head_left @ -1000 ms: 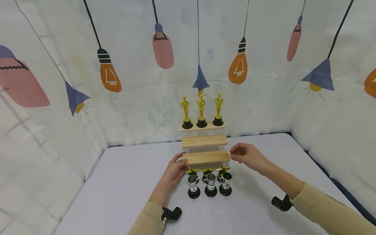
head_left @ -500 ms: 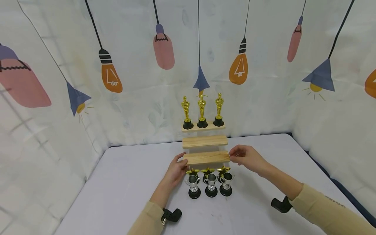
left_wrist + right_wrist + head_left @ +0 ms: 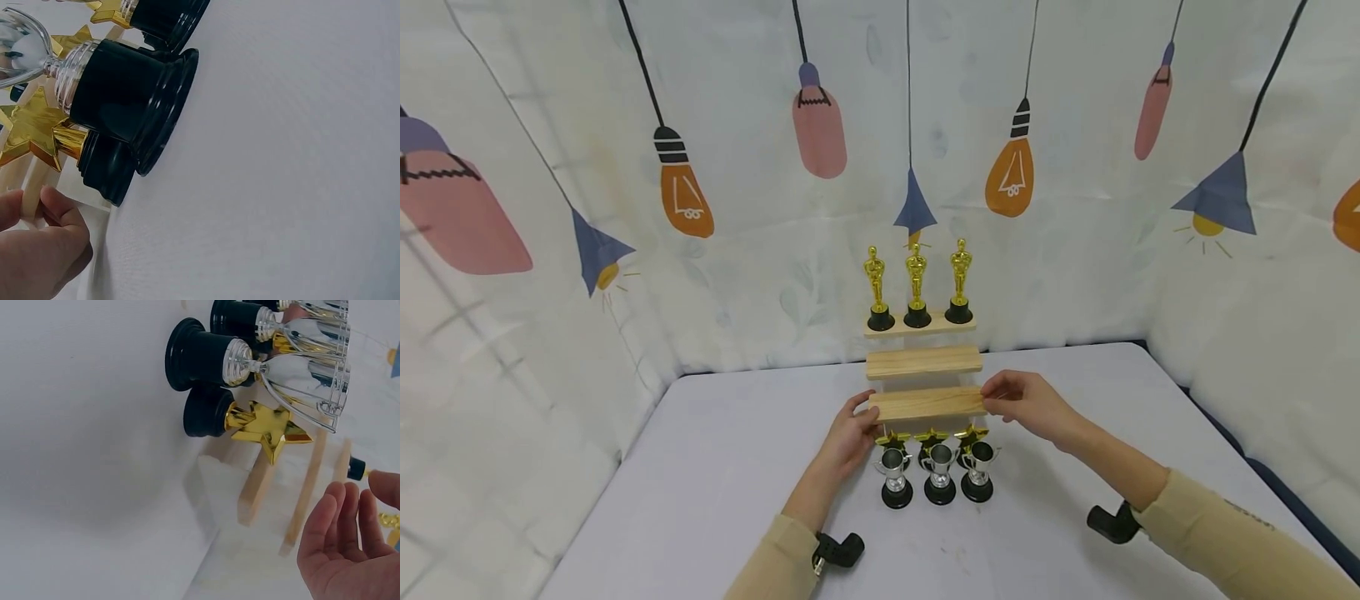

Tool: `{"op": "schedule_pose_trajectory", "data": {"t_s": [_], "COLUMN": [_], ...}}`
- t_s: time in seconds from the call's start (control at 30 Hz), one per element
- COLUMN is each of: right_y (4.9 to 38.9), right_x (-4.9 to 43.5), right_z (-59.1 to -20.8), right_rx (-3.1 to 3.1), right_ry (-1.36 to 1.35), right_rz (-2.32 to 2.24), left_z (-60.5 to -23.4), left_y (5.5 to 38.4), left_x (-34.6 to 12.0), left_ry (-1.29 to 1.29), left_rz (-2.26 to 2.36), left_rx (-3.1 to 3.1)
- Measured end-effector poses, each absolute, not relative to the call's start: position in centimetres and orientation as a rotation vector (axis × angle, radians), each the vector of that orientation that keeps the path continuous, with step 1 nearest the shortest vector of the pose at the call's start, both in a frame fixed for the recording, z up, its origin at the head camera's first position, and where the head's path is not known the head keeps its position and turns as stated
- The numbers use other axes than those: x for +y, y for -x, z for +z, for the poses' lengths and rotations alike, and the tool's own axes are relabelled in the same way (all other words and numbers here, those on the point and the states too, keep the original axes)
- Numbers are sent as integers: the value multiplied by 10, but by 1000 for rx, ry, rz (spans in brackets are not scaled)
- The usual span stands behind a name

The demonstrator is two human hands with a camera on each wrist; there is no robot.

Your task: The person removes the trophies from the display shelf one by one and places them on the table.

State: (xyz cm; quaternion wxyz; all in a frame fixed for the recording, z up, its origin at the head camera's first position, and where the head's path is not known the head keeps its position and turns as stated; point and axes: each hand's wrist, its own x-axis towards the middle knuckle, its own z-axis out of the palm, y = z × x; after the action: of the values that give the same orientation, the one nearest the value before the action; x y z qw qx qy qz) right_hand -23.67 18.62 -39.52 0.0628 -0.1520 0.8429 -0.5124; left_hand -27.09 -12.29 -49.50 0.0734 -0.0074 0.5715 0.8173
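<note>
A tiered wooden display shelf stands at the table's centre. My left hand pinches the left end of its lowest visible board; the left wrist view shows the board's end between thumb and fingers. My right hand is at that board's right end, fingertips overlapping the edge in the head view. In the right wrist view the right hand has loosely bent fingers, with thumb apart and nothing between them. Three silver cup trophies stand in front, with gold star trophies close behind, partly hidden.
Three gold figurine trophies stand on the top board. A middle board bears nothing. The white table backs onto a white curtain printed with lamps. Black wrist cameras are worn on both arms.
My right hand has shifted slightly left, its fingertips now overlapping the board's right end. The left hand keeps its hold. The trophies have not moved.
</note>
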Motion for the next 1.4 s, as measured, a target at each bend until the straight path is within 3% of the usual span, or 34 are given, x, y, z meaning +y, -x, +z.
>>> {"op": "schedule_pose_trajectory", "data": {"t_s": [0.5, 1.4], "right_y": [253, 333], "right_x": [169, 160], "right_z": [-393, -375], "right_rx": [2544, 2647], "right_ry": [428, 260], "right_rz": [-1637, -1953], "left_z": [-495, -498], "left_y": [270, 273], "left_x": [-123, -123], "left_ry": [34, 54], "left_rz": [2447, 2462], "left_rx": [1718, 1701]}}
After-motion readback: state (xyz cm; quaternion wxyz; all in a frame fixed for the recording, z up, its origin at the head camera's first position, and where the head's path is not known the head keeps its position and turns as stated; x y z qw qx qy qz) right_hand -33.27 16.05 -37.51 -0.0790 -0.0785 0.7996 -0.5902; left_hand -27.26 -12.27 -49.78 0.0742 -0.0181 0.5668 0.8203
